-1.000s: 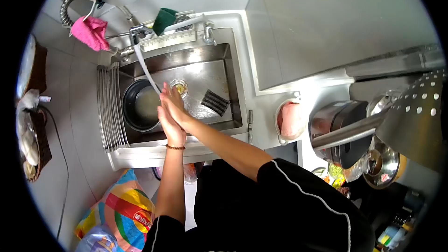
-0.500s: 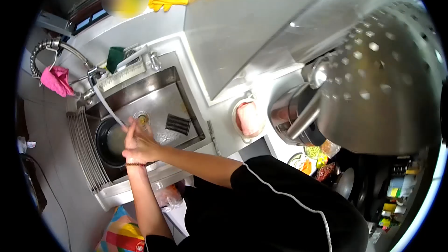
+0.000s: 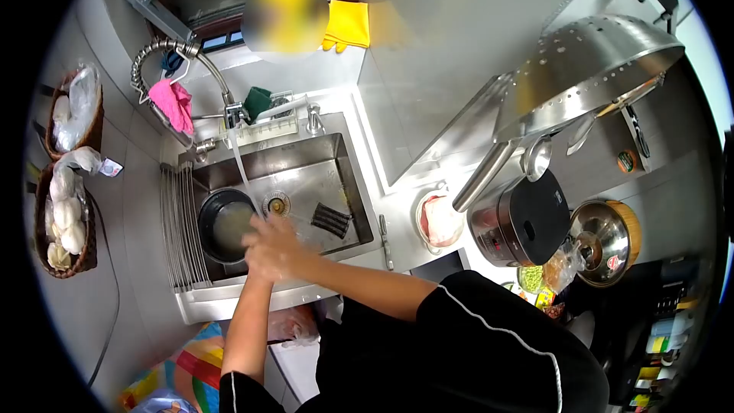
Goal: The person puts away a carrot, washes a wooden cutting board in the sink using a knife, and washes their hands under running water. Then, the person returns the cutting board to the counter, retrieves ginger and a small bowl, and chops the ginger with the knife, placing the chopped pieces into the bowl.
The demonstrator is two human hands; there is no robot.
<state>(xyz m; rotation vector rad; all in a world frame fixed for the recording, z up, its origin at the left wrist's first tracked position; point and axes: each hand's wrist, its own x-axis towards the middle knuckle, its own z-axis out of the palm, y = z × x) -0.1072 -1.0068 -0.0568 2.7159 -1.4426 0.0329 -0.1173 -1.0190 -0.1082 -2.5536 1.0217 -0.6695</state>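
Note:
Water runs in a thin stream (image 3: 240, 154) from the tap (image 3: 234, 113) down to my two hands over the sink (image 3: 306, 176). My right hand (image 3: 287, 248) lies across my left hand (image 3: 261, 266), and the two touch. Motion smears the fingers of both, and the left hand is partly covered; I make out no object in them. Beside and below them, a dark round pot (image 3: 211, 228) with cloudy liquid in it stands at the sink's left end. To the right of my hands, a black ridged object (image 3: 331, 220) lies on the sink floor near the drain (image 3: 276, 204).
A metal rack (image 3: 180, 222) lines the sink's left side. On the right counter are a dish of raw meat (image 3: 442, 222) and a rice cooker (image 3: 516, 222), with a large colander (image 3: 589, 69) hanging above. Yellow gloves (image 3: 348, 24) hang behind. Baskets (image 3: 69, 222) are at left.
The view has shifted, so the sink sits further right and lower, and baskets show at left. My hands stay together under the stream; their fingers are now blurred by motion.

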